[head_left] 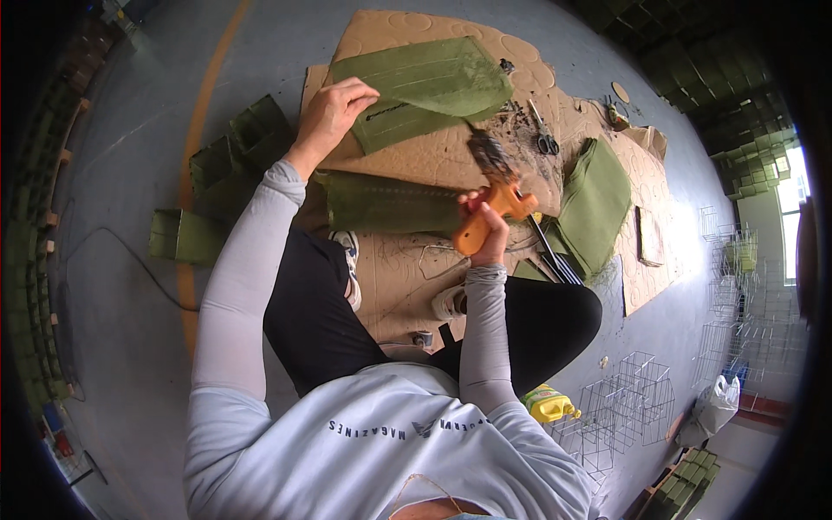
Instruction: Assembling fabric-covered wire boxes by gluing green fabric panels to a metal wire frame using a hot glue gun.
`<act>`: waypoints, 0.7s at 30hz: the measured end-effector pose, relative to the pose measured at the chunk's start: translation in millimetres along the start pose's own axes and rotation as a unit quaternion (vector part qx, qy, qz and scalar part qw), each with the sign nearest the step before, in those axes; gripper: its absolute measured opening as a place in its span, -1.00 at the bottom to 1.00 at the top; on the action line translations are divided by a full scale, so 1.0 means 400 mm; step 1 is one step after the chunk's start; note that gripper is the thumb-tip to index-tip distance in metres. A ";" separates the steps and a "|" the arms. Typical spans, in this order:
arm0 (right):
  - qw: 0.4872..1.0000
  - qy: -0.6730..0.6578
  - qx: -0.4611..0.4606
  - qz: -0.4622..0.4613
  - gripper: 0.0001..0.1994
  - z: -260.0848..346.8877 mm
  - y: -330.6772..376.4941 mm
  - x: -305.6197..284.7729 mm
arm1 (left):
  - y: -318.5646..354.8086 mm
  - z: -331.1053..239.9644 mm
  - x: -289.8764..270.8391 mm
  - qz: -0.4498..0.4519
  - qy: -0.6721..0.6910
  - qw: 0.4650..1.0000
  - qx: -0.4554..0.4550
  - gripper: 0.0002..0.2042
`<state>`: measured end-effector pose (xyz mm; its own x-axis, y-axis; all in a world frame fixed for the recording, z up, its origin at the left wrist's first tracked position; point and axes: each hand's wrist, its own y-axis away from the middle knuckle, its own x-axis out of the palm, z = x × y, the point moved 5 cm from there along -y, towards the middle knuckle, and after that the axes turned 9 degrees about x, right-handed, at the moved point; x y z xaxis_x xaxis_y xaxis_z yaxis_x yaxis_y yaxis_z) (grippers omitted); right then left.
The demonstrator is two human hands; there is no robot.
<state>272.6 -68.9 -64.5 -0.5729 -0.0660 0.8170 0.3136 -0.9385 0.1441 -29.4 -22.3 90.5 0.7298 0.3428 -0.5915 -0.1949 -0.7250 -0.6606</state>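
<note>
Dark capital lettering (373, 429) is printed in a curved line across the chest of the pale grey-blue fabric shirt (347, 468), seen upside down, and is split by a small dark emblem (424, 428); the marks on the yellow plastic jug (546, 406) cannot be read

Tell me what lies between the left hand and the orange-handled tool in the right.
In the head view, green fabric lies nearest the left hand, then brown cardboard shows up to the orange-handled tool in the right hand.
</note>
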 end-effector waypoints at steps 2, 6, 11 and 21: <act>0.999 -0.019 -0.032 0.008 -0.69 0.046 -0.023 -0.040 | 0.000 -0.010 0.001 -0.002 -0.005 1.000 0.020 -0.91; 0.993 0.006 -0.088 -0.075 -0.69 0.117 -0.089 -0.081 | 0.001 -0.028 -0.001 0.001 -0.032 0.997 0.064 -0.93; 0.988 0.056 -0.061 -0.132 -0.69 0.170 -0.221 -0.103 | 0.001 -0.052 0.004 0.023 -0.048 0.995 0.084 -0.93; 0.984 0.125 -0.005 -0.124 -0.73 0.226 -0.408 -0.099 | 0.005 -0.063 0.003 0.037 -0.079 0.994 0.073 -0.88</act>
<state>312.6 117.7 -69.7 -0.7999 0.0853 0.5940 0.1339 -0.9395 0.3152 -12.5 -38.3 100.2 0.6004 0.3902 -0.6981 -0.3449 -0.6612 -0.6662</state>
